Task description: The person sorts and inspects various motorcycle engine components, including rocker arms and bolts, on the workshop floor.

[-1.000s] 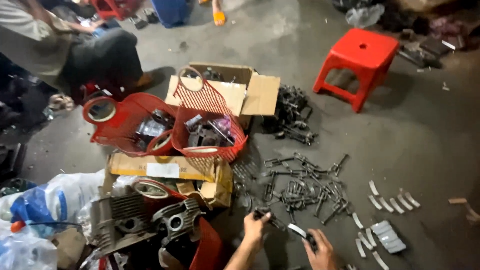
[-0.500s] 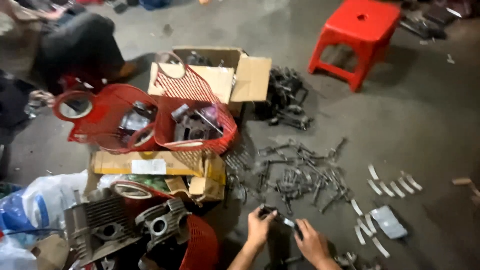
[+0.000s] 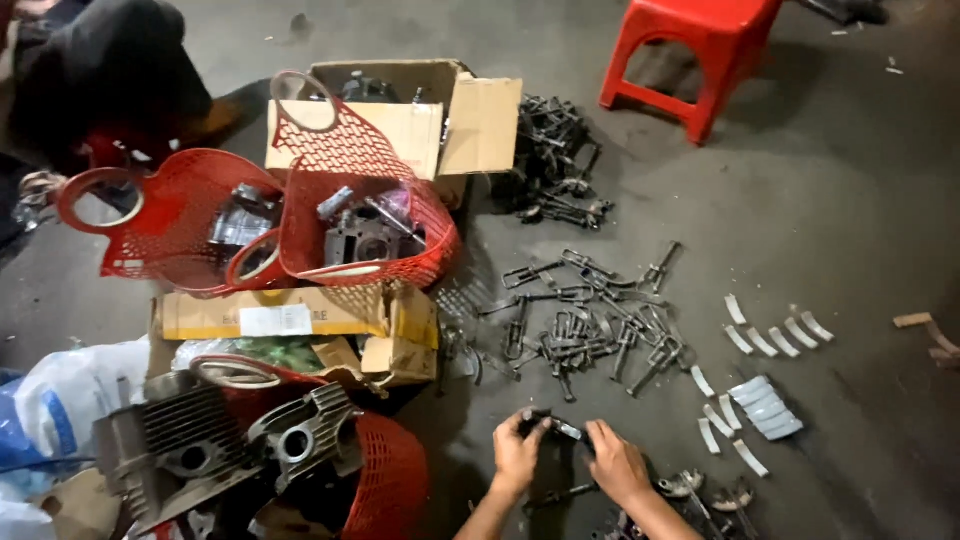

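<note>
now i'm pinching a small dark metal part (image 3: 552,428) between both hands, left hand (image 3: 517,455) and right hand (image 3: 617,464) clamping its ends, low over the grey concrete floor (image 3: 850,200). just beyond is lying a heap of dull steel links (image 3: 590,320). three red mesh baskets (image 3: 360,215) are sitting left, beside two brown cardboard boxes (image 3: 400,120), one wearing a white rectangular label (image 3: 276,320).

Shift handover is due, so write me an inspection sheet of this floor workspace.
Surface: grey concrete floor, stained.
Job's things: small dark metal part held between both hands; scattered pile of dark metal linkage parts just beyond.
Clutter: red plastic mesh baskets holding engine parts, open cardboard boxes, finned grey engine cylinders, rows of pale curved metal strips.
Grippers: left hand and right hand both grip the part.
Cables: nothing seen.
Surroundings: red plastic stool; seated person at upper left.
</note>
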